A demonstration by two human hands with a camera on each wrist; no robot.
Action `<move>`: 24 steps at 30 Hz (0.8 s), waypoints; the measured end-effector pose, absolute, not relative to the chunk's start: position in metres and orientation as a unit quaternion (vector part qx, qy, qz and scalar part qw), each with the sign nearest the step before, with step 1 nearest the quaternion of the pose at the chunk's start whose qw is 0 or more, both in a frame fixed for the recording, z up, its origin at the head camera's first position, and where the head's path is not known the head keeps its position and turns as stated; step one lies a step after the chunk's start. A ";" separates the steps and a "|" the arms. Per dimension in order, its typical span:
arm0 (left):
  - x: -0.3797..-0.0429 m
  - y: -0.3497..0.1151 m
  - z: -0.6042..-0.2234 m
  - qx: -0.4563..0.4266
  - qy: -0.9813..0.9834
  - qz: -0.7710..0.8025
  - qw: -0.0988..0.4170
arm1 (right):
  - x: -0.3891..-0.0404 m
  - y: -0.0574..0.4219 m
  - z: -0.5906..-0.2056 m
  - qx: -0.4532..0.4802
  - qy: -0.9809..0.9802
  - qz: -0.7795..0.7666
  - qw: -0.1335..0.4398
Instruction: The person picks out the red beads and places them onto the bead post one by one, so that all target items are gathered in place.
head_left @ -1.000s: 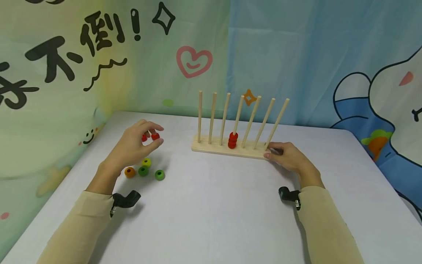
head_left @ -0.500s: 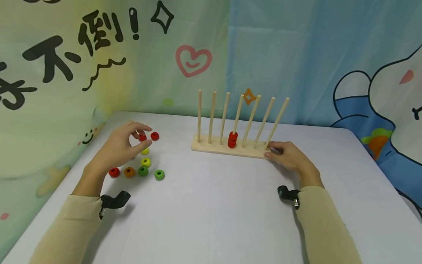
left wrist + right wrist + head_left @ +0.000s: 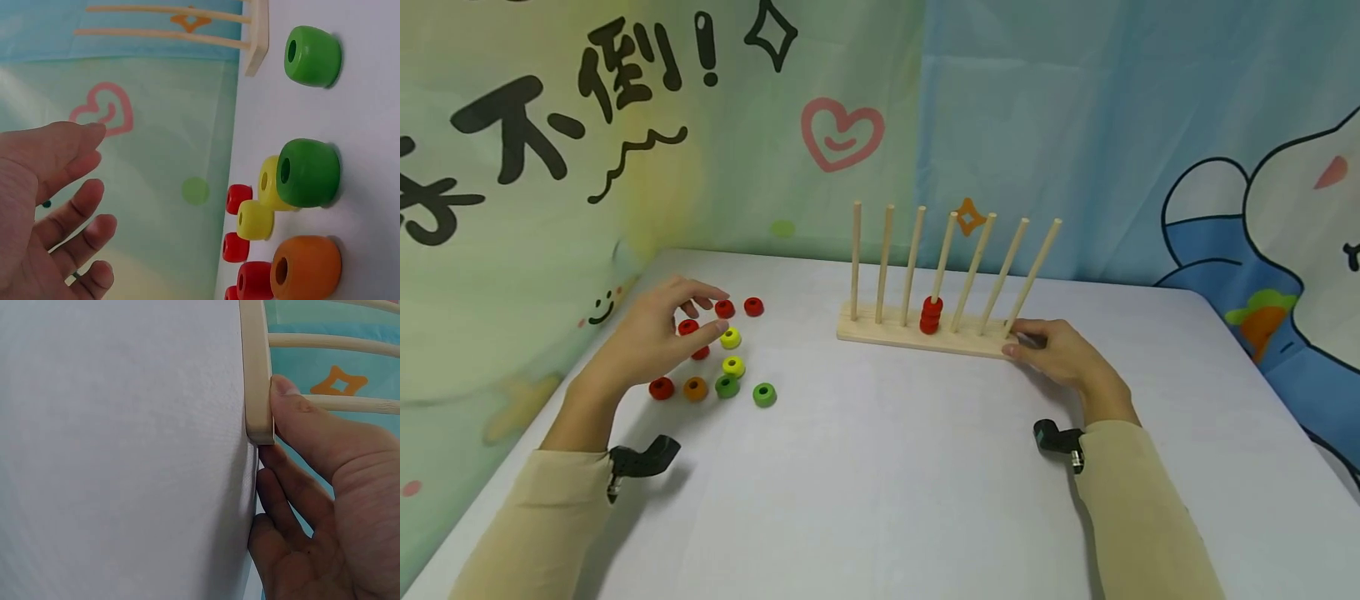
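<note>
My left hand [image 3: 647,329] hovers over loose wooden beads at the left of the table, holding nothing. Its thumb and fingers are spread apart in the left wrist view, with the beads off to one side. Those beads are red [image 3: 753,307], yellow [image 3: 733,367], orange [image 3: 696,388] and green [image 3: 764,394], each with a hole. At centre stands a wooden peg stand [image 3: 887,333] with a row of upright pegs. Red beads [image 3: 930,317] are stacked on its middle peg. My right hand [image 3: 1063,358] grips the stand's right end, thumb on the base near the last peg [image 3: 350,404].
The white table [image 3: 880,483] backs onto a printed cloth [image 3: 1037,125] with a heart and cartoon figures. Black wrist cameras sit on the left cuff [image 3: 647,458] and right cuff [image 3: 1057,437]. The other pegs carry no beads.
My left hand has drawn back leftward from the far red beads, uncovering more red and yellow ones beneath it. The right hand and the peg stand have stayed put.
</note>
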State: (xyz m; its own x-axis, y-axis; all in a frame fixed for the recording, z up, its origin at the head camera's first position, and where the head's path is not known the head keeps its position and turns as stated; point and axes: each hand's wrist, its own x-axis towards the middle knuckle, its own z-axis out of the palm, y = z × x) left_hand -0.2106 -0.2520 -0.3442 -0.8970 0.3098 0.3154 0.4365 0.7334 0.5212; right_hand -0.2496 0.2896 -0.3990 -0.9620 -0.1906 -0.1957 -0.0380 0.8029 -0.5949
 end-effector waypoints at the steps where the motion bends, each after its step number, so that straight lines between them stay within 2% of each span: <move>1: -0.210 -0.253 -0.344 -0.204 -0.925 -0.303 0.104 | -0.250 0.289 -0.399 -0.061 0.941 -0.309 0.124; 12: -0.202 -0.265 -0.343 -0.189 -0.931 -0.294 0.106 | -0.252 0.290 -0.402 -0.056 0.942 -0.309 0.119; 24: -0.195 -0.280 -0.345 -0.188 -0.940 -0.280 0.060 | -0.252 0.290 -0.401 -0.067 0.945 -0.296 0.122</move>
State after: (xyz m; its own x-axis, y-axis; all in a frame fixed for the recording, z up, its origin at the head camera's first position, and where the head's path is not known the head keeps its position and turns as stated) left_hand -0.1947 -0.2796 -0.3454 -0.9220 0.3198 0.2182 0.3870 0.7728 0.5029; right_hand -0.2519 0.2903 -0.4013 -0.9612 -0.1985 -0.1917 -0.0537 0.8160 -0.5755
